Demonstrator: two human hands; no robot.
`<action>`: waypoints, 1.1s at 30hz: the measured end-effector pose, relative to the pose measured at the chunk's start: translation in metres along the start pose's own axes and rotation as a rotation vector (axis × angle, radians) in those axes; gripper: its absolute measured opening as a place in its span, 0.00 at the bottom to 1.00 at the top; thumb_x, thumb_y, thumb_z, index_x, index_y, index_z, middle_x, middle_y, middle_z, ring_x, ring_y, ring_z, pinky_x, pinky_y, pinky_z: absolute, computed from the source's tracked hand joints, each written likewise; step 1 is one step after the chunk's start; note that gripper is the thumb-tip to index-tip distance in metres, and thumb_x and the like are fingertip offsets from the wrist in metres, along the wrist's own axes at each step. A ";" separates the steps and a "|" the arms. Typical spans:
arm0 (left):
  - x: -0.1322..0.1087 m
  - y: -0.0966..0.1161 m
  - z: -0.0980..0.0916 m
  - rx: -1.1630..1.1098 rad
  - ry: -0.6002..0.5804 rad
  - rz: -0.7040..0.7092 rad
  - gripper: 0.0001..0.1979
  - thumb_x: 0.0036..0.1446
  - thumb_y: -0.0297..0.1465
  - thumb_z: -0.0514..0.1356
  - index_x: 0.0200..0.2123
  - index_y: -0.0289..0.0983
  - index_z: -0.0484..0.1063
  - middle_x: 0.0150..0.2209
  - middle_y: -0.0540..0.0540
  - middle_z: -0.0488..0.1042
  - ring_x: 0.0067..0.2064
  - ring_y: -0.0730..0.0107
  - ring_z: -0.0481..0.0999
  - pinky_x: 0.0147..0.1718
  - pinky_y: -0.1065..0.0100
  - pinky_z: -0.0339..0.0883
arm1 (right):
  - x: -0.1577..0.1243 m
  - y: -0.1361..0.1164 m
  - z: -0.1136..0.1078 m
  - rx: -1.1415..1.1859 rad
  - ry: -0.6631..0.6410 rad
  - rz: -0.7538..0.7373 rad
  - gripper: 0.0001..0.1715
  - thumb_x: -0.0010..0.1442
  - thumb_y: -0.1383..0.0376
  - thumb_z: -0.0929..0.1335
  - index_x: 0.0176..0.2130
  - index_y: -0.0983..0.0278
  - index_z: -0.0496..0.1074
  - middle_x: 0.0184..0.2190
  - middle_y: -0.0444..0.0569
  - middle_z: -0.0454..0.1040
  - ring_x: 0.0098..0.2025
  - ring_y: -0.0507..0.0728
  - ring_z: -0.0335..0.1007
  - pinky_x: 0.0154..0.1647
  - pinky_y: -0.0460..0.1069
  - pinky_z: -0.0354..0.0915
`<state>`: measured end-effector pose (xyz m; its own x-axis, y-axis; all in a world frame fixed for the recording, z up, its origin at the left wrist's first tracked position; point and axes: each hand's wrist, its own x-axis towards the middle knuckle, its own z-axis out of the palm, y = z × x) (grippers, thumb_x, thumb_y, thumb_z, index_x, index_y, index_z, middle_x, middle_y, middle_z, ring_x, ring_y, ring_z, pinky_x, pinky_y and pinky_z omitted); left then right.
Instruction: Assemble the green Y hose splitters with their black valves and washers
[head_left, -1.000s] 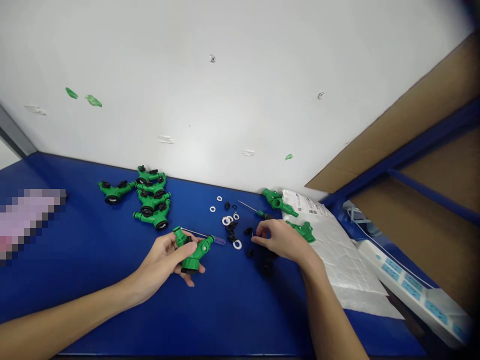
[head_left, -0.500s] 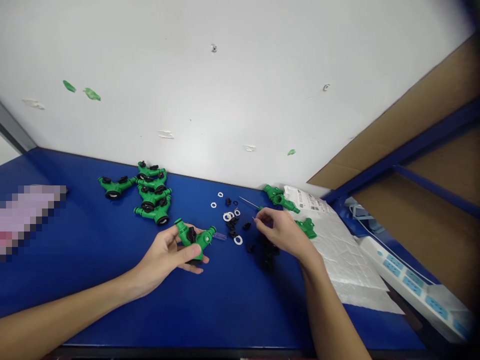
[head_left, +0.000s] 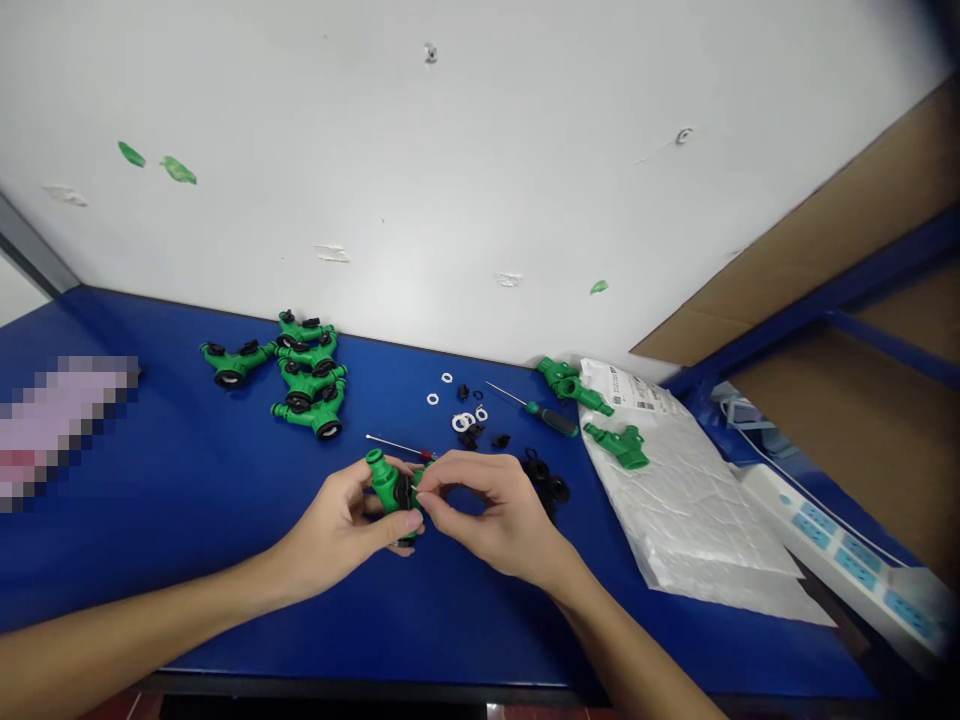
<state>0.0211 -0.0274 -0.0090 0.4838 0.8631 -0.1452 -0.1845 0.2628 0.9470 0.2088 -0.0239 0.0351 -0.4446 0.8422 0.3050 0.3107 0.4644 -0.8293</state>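
Note:
My left hand (head_left: 345, 525) holds a green Y-shaped connector (head_left: 386, 482) with a black valve knob on it. My right hand (head_left: 487, 505) pinches a tiny thin piece, too small to name, against the connector's right side. Behind my hands lies a screwdriver with a red collar (head_left: 401, 446), its handle hidden by my right hand. White rings (head_left: 463, 423) and small black parts (head_left: 501, 440) lie just beyond. A green-and-black screwdriver (head_left: 551, 417) rests to their right, above several black caps (head_left: 553, 487).
Several green connectors with black knobs (head_left: 307, 380) stand at the back left. Green connector bodies (head_left: 619, 444) lie at the right by a white padded bag (head_left: 690, 510). A power strip (head_left: 840, 550) is at the far right. A blurred pinkish object (head_left: 60, 420) lies far left.
My right hand has moved left from beside the green screwdriver to the held connector. The connector has turned in my left hand. The view has shifted slightly.

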 end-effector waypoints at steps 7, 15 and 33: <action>0.000 0.002 0.001 -0.013 -0.036 0.025 0.18 0.53 0.34 0.68 0.47 0.38 0.71 0.39 0.47 0.75 0.37 0.67 0.76 0.36 0.62 0.79 | -0.003 0.000 -0.005 0.014 -0.012 0.011 0.07 0.61 0.68 0.67 0.31 0.64 0.74 0.27 0.46 0.74 0.28 0.51 0.69 0.32 0.47 0.68; -0.002 0.003 0.001 0.000 -0.084 0.063 0.15 0.59 0.36 0.63 0.49 0.39 0.71 0.41 0.46 0.74 0.35 0.71 0.75 0.37 0.65 0.77 | -0.002 -0.003 -0.004 -0.031 -0.077 0.025 0.08 0.60 0.70 0.67 0.29 0.64 0.73 0.25 0.44 0.73 0.27 0.50 0.67 0.32 0.46 0.66; -0.001 -0.003 0.002 0.039 0.052 0.055 0.17 0.57 0.38 0.64 0.48 0.38 0.71 0.38 0.48 0.75 0.39 0.66 0.77 0.39 0.60 0.79 | -0.003 0.005 0.009 -0.115 0.096 -0.146 0.08 0.63 0.69 0.66 0.35 0.64 0.76 0.29 0.49 0.77 0.29 0.53 0.73 0.32 0.47 0.70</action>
<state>0.0227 -0.0299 -0.0107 0.4285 0.8972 -0.1067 -0.1751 0.1983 0.9644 0.2045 -0.0264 0.0256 -0.4111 0.7835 0.4660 0.3449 0.6068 -0.7161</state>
